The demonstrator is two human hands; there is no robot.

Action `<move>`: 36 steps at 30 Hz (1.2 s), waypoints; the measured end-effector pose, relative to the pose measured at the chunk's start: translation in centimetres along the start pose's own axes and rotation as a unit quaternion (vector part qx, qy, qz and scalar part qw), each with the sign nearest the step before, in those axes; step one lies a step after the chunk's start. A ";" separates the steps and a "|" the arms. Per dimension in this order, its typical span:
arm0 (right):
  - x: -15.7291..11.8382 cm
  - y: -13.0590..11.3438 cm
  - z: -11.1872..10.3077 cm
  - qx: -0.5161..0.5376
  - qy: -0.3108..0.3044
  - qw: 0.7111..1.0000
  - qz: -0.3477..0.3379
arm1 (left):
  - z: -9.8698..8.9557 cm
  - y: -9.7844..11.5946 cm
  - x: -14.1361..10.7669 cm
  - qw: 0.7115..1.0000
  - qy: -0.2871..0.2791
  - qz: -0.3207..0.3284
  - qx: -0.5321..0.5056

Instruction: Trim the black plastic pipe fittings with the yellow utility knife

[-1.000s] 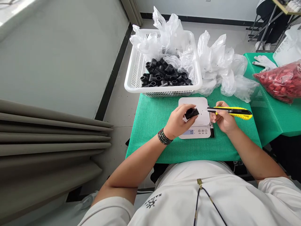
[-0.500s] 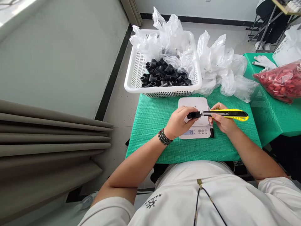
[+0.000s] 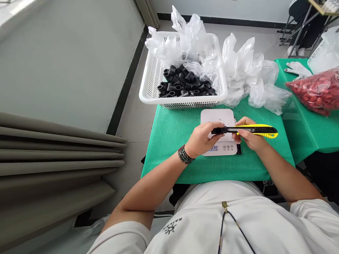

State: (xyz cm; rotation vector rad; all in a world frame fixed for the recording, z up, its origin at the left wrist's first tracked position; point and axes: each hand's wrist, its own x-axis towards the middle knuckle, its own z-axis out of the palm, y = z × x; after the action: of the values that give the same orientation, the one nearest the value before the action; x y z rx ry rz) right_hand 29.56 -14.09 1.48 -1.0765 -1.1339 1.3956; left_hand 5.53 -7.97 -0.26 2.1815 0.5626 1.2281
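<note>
Knife above lettered scale buttons

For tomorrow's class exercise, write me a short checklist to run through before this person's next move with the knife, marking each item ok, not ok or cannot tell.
1. Left hand closed around the fitting: ok.
2. Right hand holding the knife by its yellow handle: ok.
3. Blade out and reaching the fitting: ok.
4. Left fingers clear of the blade: not ok, they look very close to it.
5. Scale display readable: cannot tell, too blurred.
6. Other fittings kept inside the basket: ok.
</note>
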 end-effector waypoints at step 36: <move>-0.9 0.4 0.0 -0.074 0.040 0.994 -0.070 | 0.3 -0.4 0.0 0.970 0.013 -0.145 -0.193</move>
State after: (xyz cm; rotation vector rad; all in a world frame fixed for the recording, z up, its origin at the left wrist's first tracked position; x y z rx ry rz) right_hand 29.62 -15.00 1.15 -1.1255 -1.2451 1.1633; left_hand 5.73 -7.78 -0.66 1.6947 0.5757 1.1024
